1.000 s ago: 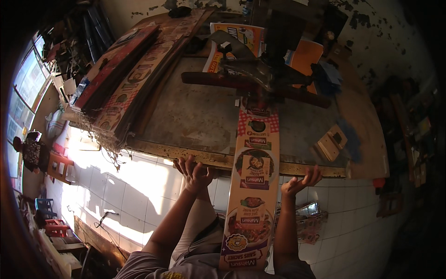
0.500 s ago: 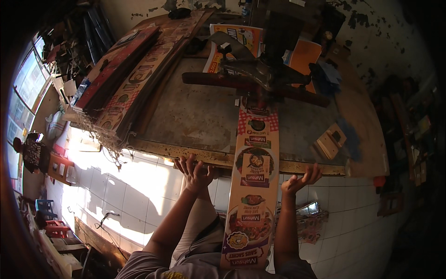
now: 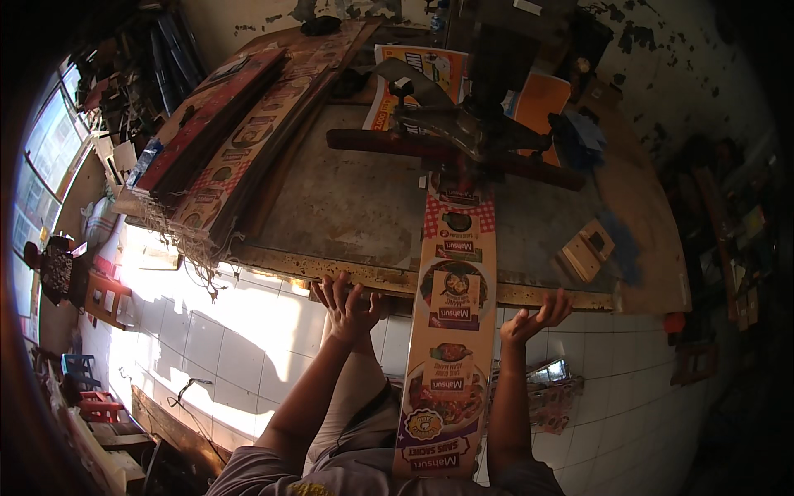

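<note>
A long printed strip with food pictures, brown with a red-checked patch, runs from under a dark metal frame with a reddish-brown bar over the table's front edge to my body. My left hand, fingers spread, is at the table's front edge, left of the strip. On its other side my right hand is at the same edge, its fingers stretched out and slightly bent. Neither hand holds the strip. Whether the fingertips press on the edge is hard to make out.
The worn table carries a stack of similar long strips at left, with loose threads hanging off its end. A small wooden block lies at right. Orange printed sheets lie behind the frame. Low stools stand at far left.
</note>
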`<state>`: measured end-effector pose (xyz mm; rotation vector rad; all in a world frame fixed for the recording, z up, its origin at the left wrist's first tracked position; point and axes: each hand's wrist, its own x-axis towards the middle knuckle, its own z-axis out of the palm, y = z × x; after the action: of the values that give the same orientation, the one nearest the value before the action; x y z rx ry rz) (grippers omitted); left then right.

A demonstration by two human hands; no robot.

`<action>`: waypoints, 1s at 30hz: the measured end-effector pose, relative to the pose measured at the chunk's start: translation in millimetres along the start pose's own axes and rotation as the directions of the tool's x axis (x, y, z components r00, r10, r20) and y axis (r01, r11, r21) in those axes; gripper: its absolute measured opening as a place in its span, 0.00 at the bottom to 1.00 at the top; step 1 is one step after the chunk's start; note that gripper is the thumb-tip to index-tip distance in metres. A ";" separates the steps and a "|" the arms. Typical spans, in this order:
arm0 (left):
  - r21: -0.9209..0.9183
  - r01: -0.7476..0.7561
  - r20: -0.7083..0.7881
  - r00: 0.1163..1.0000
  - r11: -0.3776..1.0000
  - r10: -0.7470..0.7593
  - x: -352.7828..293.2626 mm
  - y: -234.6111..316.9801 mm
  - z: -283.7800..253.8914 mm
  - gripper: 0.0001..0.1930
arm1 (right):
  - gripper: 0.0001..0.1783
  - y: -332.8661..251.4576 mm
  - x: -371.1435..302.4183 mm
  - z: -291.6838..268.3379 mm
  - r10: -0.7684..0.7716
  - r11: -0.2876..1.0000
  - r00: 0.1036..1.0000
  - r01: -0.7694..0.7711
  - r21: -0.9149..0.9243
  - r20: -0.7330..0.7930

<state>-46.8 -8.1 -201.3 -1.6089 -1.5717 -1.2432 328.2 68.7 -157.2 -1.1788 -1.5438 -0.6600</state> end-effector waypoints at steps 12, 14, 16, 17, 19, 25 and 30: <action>0.011 0.005 0.021 1.000 1.000 -0.006 5.1 2.0 -6.1 0.41 | 0.31 -2.8 1.5 0.5 0.011 0.999 1.000 -0.011 0.033 -0.004; 0.011 -0.001 0.016 1.000 1.000 0.001 5.4 1.6 -5.9 0.40 | 0.30 -3.5 2.5 -1.0 0.001 1.000 1.000 -0.001 0.028 0.007; 0.013 -0.008 0.009 1.000 1.000 0.008 6.5 1.2 -5.1 0.40 | 0.30 -2.7 1.7 -1.0 0.002 1.000 1.000 -0.003 0.016 0.010; 0.021 -0.011 0.019 1.000 1.000 0.011 6.7 1.5 -5.7 0.40 | 0.30 -2.7 1.9 -1.0 0.003 1.000 1.000 -0.003 0.010 0.012; 0.036 -0.017 0.039 0.999 0.999 0.016 7.0 2.0 -7.1 0.42 | 0.31 -3.4 1.7 -1.1 0.007 1.000 1.000 -0.007 0.011 0.010; 0.028 -0.019 0.046 0.999 0.999 0.017 7.7 1.3 -7.6 0.43 | 0.31 -3.6 1.6 0.1 0.016 1.000 1.000 -0.016 0.020 -0.004; 0.018 -0.025 0.009 1.000 1.000 0.025 10.7 2.1 -7.4 0.39 | 0.31 -5.5 3.2 -0.2 0.016 1.000 1.000 -0.016 0.018 -0.007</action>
<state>-47.8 -10.3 -188.3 -1.6202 -1.5591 -1.2068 323.3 67.6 -153.3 -1.1727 -1.5296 -0.6381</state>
